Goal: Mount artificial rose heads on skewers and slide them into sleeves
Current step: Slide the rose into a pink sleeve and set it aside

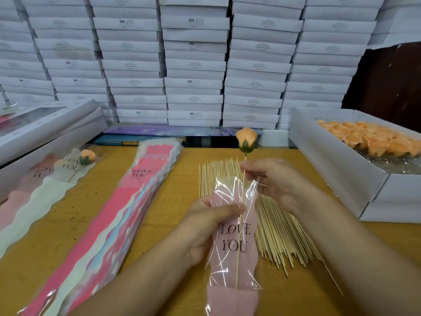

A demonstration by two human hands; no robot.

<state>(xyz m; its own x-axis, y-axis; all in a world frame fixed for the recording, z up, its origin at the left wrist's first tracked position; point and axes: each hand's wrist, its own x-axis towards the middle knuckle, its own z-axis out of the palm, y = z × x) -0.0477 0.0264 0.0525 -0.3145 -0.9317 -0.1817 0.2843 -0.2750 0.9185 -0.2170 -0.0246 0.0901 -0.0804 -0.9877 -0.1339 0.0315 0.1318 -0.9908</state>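
Bare tabletop [164,215] between sleeve stack [127,215] and loose skewers [278,236]; rose box [337,169] walling the right.

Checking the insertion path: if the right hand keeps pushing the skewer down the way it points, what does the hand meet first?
Probably the clear open top of the pink sleeve held by the left hand; the right hand pinches the skewer just above it. Depth is unclear.
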